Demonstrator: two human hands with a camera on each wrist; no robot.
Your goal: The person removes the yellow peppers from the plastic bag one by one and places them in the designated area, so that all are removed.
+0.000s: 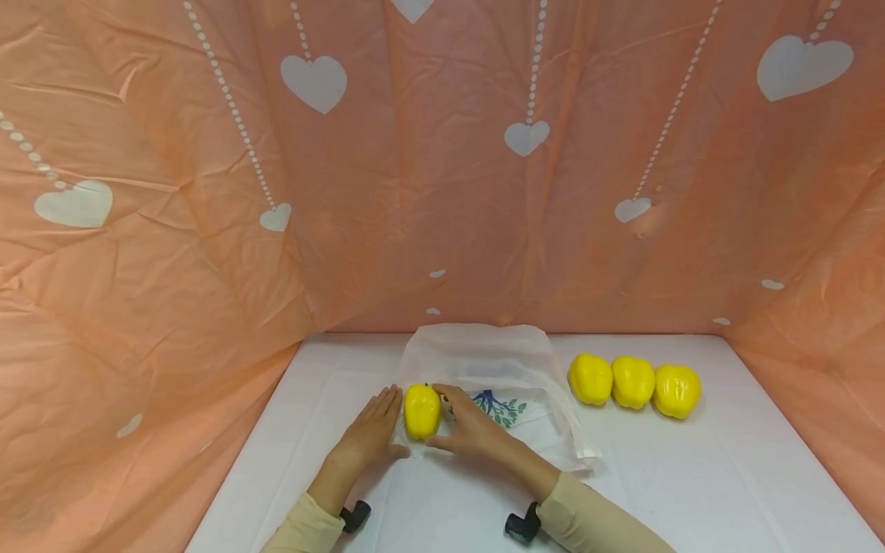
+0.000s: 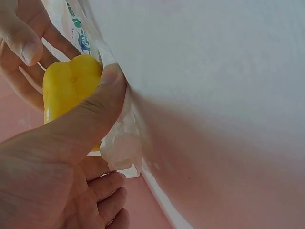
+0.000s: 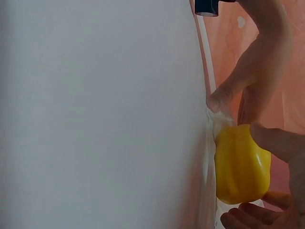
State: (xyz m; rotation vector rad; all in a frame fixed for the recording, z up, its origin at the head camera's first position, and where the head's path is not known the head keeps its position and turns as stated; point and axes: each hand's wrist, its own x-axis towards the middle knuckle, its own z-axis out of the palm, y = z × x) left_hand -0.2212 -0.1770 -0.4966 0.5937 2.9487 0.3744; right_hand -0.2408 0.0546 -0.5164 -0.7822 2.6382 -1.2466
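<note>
A yellow bell pepper (image 1: 422,412) lies on the left part of a white plastic bag (image 1: 484,361) with a blue and green tree print. My right hand (image 1: 477,430) curves around the pepper from the right, thumb at the near end and fingers at the far end. Along the pepper's left side lies my left hand (image 1: 373,430), its fingers extended over the bag's edge. In the left wrist view, the left thumb (image 2: 102,95) reaches past the pepper (image 2: 71,83) onto the bag's edge. The right wrist view shows the right thumb (image 3: 276,140) over the pepper (image 3: 240,167).
Three more yellow bell peppers (image 1: 633,382) stand in a row on the white table (image 1: 691,476), right of the bag. An orange curtain (image 1: 442,192) with white hearts encloses the back and sides. Each wrist carries a small black camera (image 1: 523,524).
</note>
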